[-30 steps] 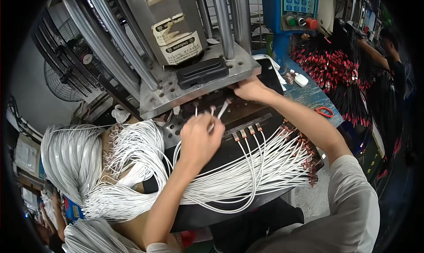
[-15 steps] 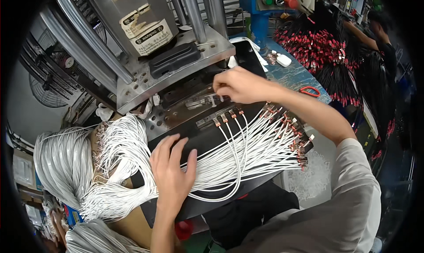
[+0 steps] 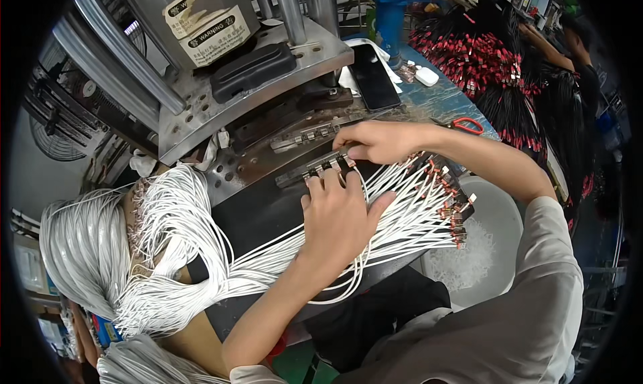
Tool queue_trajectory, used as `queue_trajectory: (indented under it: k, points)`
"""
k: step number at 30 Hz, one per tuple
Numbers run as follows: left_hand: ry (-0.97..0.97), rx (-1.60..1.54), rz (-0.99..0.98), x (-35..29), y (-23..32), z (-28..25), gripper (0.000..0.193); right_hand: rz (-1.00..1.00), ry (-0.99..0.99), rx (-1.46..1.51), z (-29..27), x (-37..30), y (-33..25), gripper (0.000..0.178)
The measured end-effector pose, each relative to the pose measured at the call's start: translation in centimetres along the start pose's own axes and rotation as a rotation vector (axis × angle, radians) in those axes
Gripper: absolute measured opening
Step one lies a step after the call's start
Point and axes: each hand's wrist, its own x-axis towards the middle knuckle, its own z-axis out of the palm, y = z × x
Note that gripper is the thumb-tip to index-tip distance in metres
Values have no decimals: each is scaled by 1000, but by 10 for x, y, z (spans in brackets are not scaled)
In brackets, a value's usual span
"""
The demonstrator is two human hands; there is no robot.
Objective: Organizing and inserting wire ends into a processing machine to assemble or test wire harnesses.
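A metal fixture bar point(image 3: 288, 179) lies on the black surface before the press, with several connector ends of white cables seated in it. My left hand point(image 3: 338, 216) reaches over the cables with fingertips on the connectors at the bar; its thumb is spread apart. At the bar's right end my right hand point(image 3: 385, 141) is closed, fingers curled and pinched; what they hold is hidden. A bundle of white cables point(image 3: 402, 223) with orange-marked metal plugs fans out beneath my left hand to the right. Behind the hands sits a second slotted metal bar point(image 3: 288, 144).
The press's steel plate point(image 3: 194, 126) and columns rise at the back left. A black phone point(image 3: 375, 79) and red-handled cutters point(image 3: 467, 125) lie at back right. Coiled cables point(image 3: 87, 250) stand left; a tub point(image 3: 499, 257) of clear pieces sits right. Another person's arm point(image 3: 546, 49) shows far right.
My left hand has moved right and up from the cable bundle to the fixture bar. My right hand has come down from the rear bar to the front bar's right end, uncovering the phone.
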Motion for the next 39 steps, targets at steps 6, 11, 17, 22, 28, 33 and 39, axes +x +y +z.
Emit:
queue_trajectory:
  k: [6,11,17,22,28,33,39]
  points:
    - [86,-15,76,24,-30,-9,40,-20,325,165,-25,71,25,33]
    - [181,53,11,71,-105,-11,28,-144,615,-522,-46,139,29,25]
    - [148,88,-77,76,-113,-13,27,-663,769,204,-45,193,101,24]
    - [8,92,-246,78,-118,-16,30,-675,790,-118,-27,176,75,26]
    - [249,306,-66,65,-107,-28,30,-241,514,-287,-24,134,7,34]
    - [180,-468,-219,-23,-30,-71,35,-291,-123,217,12,-43,-60,37]
    - [-157,-1724,-641,-250,4,-17,72,-476,-944,944,185,-194,4,43]
